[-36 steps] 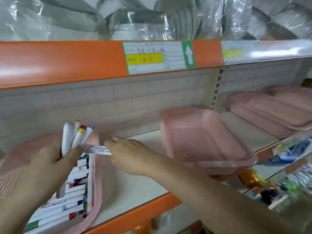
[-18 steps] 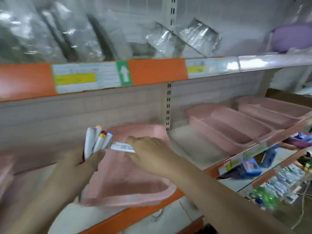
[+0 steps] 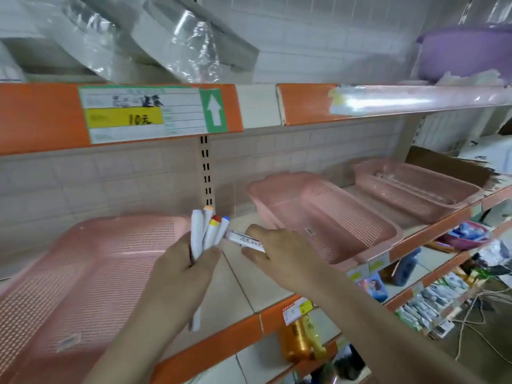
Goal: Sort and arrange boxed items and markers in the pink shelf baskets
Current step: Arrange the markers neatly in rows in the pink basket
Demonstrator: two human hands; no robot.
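Baskets: three pink ones on the shelf, at 8 o'clock (image 3: 83,273), 2 o'clock (image 3: 332,217) and 3 o'clock (image 3: 415,187). Left hand (image 3: 177,275) fingers wrap four upright markers (image 3: 206,234) at centre. Right hand (image 3: 279,256) pinches one horizontal marker (image 3: 243,241) just beside them.

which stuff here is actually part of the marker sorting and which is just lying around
Job:
- left hand gripping a bunch of markers
- right hand holding a single marker
- three pink baskets: near, middle, far

Lying about:
- purple basin
- price label
- orange bottle
- cardboard box
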